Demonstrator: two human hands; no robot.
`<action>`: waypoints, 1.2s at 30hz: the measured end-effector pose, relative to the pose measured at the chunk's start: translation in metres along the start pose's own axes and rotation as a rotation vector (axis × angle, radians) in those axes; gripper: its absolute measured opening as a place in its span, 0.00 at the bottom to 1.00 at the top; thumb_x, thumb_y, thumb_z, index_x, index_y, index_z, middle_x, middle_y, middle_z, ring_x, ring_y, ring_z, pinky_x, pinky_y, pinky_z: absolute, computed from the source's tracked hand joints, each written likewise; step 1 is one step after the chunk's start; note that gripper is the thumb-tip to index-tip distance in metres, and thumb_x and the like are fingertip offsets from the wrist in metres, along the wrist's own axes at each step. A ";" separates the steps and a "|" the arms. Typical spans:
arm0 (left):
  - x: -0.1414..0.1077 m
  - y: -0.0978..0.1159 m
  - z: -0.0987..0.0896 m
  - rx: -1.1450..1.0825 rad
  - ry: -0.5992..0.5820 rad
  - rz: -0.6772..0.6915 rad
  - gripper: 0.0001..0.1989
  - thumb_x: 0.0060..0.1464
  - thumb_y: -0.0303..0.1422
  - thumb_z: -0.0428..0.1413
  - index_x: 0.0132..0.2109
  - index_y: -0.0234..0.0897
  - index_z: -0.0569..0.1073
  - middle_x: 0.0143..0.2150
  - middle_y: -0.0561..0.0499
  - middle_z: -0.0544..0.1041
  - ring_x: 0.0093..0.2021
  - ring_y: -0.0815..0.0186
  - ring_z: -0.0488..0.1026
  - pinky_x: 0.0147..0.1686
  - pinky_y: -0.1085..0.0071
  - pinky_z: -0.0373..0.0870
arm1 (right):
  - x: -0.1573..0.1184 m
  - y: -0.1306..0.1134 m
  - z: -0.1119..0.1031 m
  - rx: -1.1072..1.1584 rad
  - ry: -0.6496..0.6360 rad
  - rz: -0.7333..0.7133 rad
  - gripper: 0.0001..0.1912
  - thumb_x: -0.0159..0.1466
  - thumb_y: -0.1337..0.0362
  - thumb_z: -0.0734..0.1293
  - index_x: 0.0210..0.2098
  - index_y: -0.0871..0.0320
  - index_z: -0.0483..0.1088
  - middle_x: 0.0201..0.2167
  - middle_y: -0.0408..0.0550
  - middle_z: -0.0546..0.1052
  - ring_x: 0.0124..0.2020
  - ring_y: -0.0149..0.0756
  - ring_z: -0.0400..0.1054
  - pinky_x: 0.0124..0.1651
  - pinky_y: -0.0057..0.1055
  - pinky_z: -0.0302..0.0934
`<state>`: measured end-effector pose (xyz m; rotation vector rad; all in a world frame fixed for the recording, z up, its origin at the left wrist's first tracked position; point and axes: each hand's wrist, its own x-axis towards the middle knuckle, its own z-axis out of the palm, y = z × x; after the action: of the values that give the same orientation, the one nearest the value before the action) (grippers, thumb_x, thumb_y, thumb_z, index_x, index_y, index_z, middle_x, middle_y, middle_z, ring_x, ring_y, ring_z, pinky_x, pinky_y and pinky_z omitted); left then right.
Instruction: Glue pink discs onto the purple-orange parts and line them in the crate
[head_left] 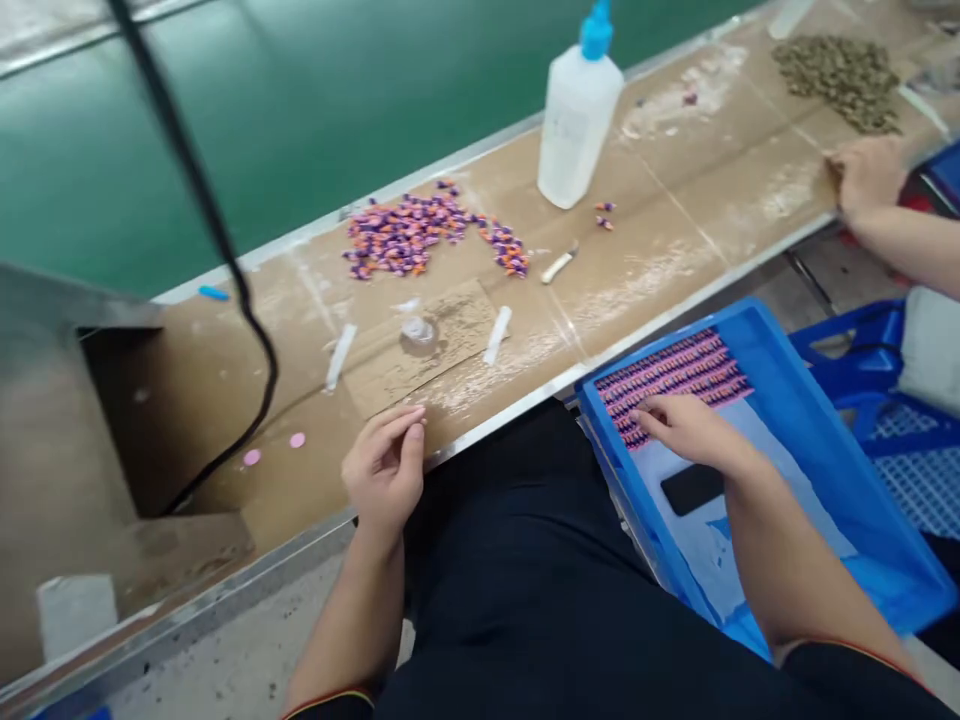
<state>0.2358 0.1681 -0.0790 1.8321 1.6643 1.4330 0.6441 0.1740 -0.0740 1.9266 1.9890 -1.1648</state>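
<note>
Blue plastic tray (814,470) lies at lower right, and there our right hand (686,430), fingers a little open, touches the pink-purple rows (673,378) without firm hold. Our left hand (384,470) is half closed beside the tabletop (660,200) edge; we cannot tell if it holds something. Loose purple-orange pieces (409,232) lie at upper centre.

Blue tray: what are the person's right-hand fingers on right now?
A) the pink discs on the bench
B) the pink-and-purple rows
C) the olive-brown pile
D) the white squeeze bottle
B: the right hand lies with its fingers on the pink-and-purple rows inside the blue tray.
</note>
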 end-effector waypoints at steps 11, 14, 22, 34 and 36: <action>-0.078 -0.018 -0.092 0.050 0.456 -0.122 0.19 0.72 0.38 0.57 0.31 0.37 0.77 0.28 0.50 0.80 0.29 0.66 0.78 0.33 0.69 0.76 | 0.181 -0.209 -0.045 -0.078 0.551 -0.635 0.10 0.69 0.60 0.68 0.46 0.55 0.80 0.45 0.55 0.84 0.40 0.46 0.76 0.54 0.45 0.70; -0.094 -0.022 -0.111 0.006 0.664 -0.134 0.28 0.74 0.43 0.55 0.24 0.38 0.68 0.22 0.51 0.74 0.24 0.67 0.73 0.27 0.70 0.70 | 0.219 -0.238 -0.047 -0.190 0.576 -0.615 0.09 0.68 0.63 0.68 0.45 0.55 0.79 0.47 0.57 0.83 0.49 0.51 0.74 0.59 0.48 0.68; -0.114 -0.039 -0.151 0.176 0.994 -0.237 0.34 0.67 0.57 0.57 0.19 0.40 0.65 0.15 0.52 0.66 0.17 0.64 0.69 0.20 0.67 0.66 | 0.232 -0.261 -0.039 -0.355 0.596 -0.591 0.14 0.67 0.63 0.66 0.50 0.56 0.78 0.51 0.61 0.79 0.51 0.56 0.73 0.55 0.46 0.69; -0.081 -0.036 -0.239 0.551 1.044 -0.127 0.36 0.75 0.55 0.45 0.23 0.39 0.74 0.19 0.47 0.73 0.22 0.65 0.73 0.26 0.67 0.68 | 0.229 -0.255 -0.037 -0.325 0.684 -0.533 0.12 0.64 0.57 0.64 0.42 0.53 0.75 0.43 0.62 0.85 0.46 0.57 0.79 0.49 0.47 0.71; -0.076 -0.035 -0.256 0.632 0.899 -0.274 0.30 0.76 0.48 0.45 0.33 0.37 0.81 0.27 0.45 0.81 0.29 0.64 0.78 0.32 0.67 0.72 | 0.229 -0.251 -0.038 -0.373 0.724 -0.527 0.15 0.64 0.55 0.62 0.43 0.53 0.76 0.39 0.64 0.85 0.42 0.58 0.80 0.44 0.48 0.71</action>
<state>0.0249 0.0117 -0.0208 1.0996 2.9322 1.8791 0.3942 0.4076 -0.0757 1.8180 2.9287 -0.0654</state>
